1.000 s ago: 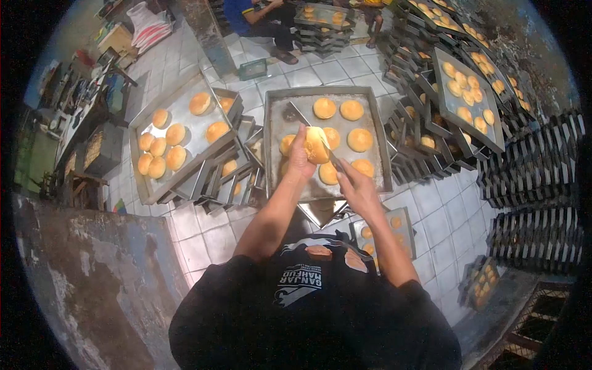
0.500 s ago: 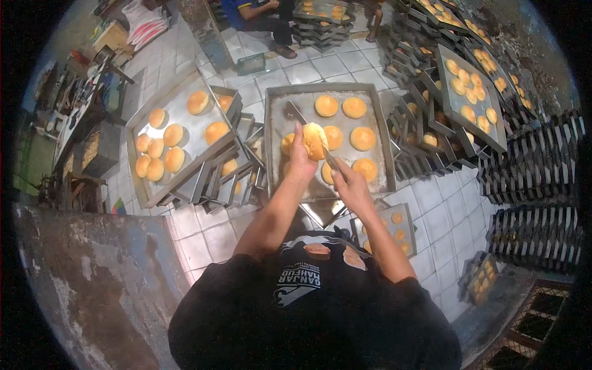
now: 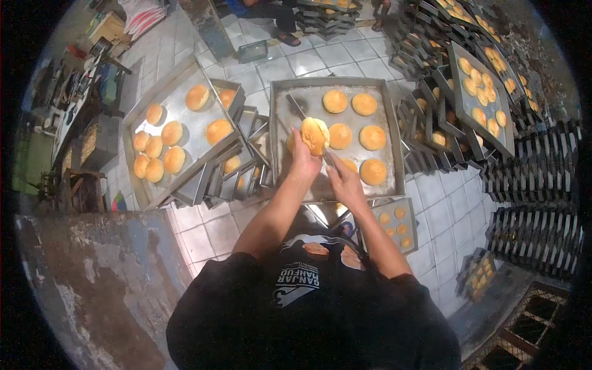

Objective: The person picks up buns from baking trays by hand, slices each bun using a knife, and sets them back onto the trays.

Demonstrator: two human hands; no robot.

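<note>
My left hand (image 3: 304, 161) is closed round a round golden bun (image 3: 315, 136), which it holds up over a metal tray (image 3: 387, 114). A knife (image 3: 296, 106) lies across the bun, its blade tip showing past the upper left side. The handle is in my right hand (image 3: 343, 180), whose fingers are wrapped round it at the bun's lower right. Several round buns (image 3: 372, 137) sit in the tray below, some partly hidden behind my hands.
On the left, a tilted tray (image 3: 137, 183) of buns rests on stacked trays. More bun trays (image 3: 459, 92) are piled at the right, beside dark stacked trays (image 3: 533, 163). A green basket (image 3: 252, 52) and a seated person's leg (image 3: 285, 21) are beyond.
The view has shifted, and the trays sit slightly differently in it. The bun in my left hand has turned a little, showing more of its cut side. Both hands keep their hold.
</note>
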